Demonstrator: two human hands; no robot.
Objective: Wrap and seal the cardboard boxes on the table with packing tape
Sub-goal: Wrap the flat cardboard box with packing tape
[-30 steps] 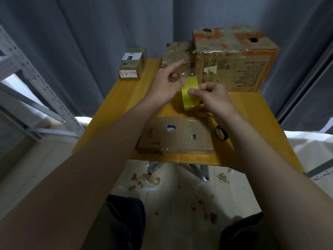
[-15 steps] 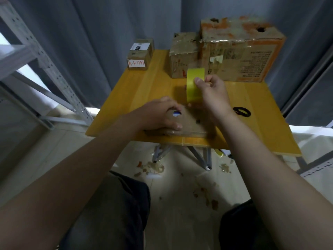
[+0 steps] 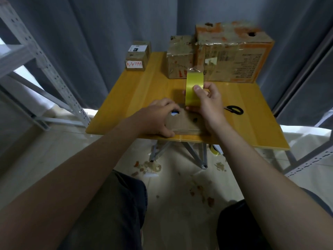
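A flat brown cardboard box (image 3: 185, 123) with small holes in its top lies at the near edge of the yellow table (image 3: 140, 91). My left hand (image 3: 158, 120) rests on the box's left part, fingers curled over it and thumb at its near edge. My right hand (image 3: 209, 103) grips a yellow roll of packing tape (image 3: 193, 87) upright above the box's far side, thumb on the roll's face. A short clear tape end sticks up from the roll's top.
Three more boxes stand at the back: a small labelled box (image 3: 137, 56), a medium box (image 3: 180, 58) and a large orange-printed box (image 3: 232, 51). Black scissors (image 3: 234, 110) lie to the right of my right hand. A metal shelf frame (image 3: 45, 69) stands left. Tape scraps litter the floor.
My left hand came down from beside the tape roll onto the flat box and stays there. My right hand has kept the roll upright over the box's far side.
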